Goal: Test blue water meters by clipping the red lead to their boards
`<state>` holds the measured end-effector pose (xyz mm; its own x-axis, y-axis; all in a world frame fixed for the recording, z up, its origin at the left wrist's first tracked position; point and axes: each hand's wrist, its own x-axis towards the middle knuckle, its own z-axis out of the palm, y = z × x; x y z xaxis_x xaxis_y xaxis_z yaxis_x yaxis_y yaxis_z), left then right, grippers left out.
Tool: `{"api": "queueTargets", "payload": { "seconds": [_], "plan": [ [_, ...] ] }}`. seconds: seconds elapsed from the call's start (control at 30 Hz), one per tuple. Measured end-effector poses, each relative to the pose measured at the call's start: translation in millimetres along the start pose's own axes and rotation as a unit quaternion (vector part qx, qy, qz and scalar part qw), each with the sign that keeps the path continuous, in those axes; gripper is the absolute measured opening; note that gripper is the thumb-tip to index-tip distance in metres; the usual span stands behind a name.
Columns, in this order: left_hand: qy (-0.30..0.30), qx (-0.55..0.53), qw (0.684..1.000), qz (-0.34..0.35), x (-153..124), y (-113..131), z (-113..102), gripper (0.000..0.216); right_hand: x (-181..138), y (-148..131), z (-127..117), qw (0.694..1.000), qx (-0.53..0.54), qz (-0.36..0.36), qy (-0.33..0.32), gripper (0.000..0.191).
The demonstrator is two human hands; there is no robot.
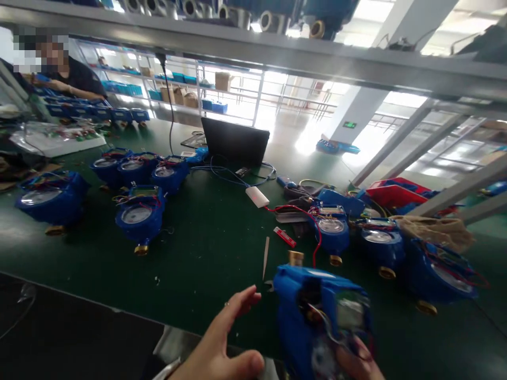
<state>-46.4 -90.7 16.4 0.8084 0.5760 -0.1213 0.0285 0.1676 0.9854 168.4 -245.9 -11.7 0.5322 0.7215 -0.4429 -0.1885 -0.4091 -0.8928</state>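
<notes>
A blue water meter (295, 316) with a brass pipe end is tilted up at the near edge of the green table, its wires and small display exposed. My right hand (358, 359) grips it from the right, thumb over the front; the other fingers are hidden behind it. To the left of the meter, my left hand (222, 338) is open, fingers and thumb apart, touching nothing. Just beyond lie a thin pale wooden stick (266, 257), a red-and-white packet (284, 237) and a small metal tool tip (270, 285), partly covered by the meter.
Several blue meters stand on the left, like this one (138, 214), and more on the right (331, 227). A white adapter box (257, 197) with cables lies before a dark laptop (235, 141). A shelf (237, 45) crosses overhead. A person (75, 76) works far left.
</notes>
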Motion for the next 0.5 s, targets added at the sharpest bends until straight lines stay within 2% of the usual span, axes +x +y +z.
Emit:
{"api": "queueTargets", "payload": {
  "seconds": [0.03,0.13,0.2,0.27,0.37,0.5],
  "plan": [
    [0.009,-0.026,1.000,0.000,4.6,-0.8,2.2,0.088,12.2,-11.6,15.7,1.000,0.017,-0.008,-0.022,0.052],
    [0.133,-0.084,0.987,-0.010,23.8,-2.6,-3.4,0.100,43.7,-45.9,65.3,0.993,0.078,0.005,-0.091,0.073],
    [0.204,-0.098,0.973,-0.041,34.8,-4.8,-15.7,0.094,59.3,-61.8,92.9,0.990,0.079,0.038,-0.113,0.073],
    [0.244,-0.098,0.963,-0.062,40.5,-8.6,-29.2,0.085,70.5,-68.5,110.8,0.988,0.065,0.061,-0.123,0.072],
    [0.271,-0.100,0.955,-0.064,41.1,-15.6,-41.5,0.079,80.1,-66.0,119.1,0.988,0.056,0.076,-0.124,0.075],
    [0.268,-0.123,0.952,-0.080,38.7,-20.8,-41.3,0.085,79.5,-62.6,109.3,0.986,0.046,0.090,-0.131,0.074]
  ]
}}
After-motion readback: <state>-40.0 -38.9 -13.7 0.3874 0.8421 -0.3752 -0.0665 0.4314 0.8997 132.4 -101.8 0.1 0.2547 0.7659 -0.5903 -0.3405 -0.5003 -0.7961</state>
